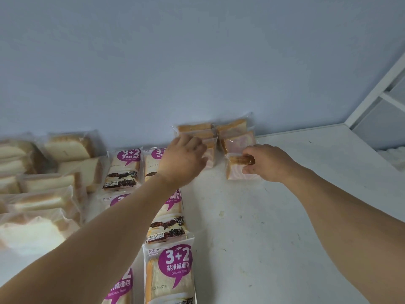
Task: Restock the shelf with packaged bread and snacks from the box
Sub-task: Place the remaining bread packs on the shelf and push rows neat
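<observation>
Hands are both reaching to the back of the white shelf (306,216), where clear-wrapped pink-swirl bread packets are standing against the pale wall (197,62). Right hand (266,164) is pinching one such packet (237,170) by its browned top crust, thumb under and fingers over, the packet sitting upright on the shelf just in front of the wall-side stack (237,137). Left hand (183,159) is lying over the neighbouring stack (196,131) with fingers curled down onto a packet; whether it is actually gripping cannot be told. Left of that stack, purple-labelled "3+2" toast packs (168,273) are running in two columns from the wall toward the camera. Further left of those, plain white bread packets (54,178) are lying piled and blurred. Right of the stacks, a white frame (372,93) is meeting the shelf corner.
</observation>
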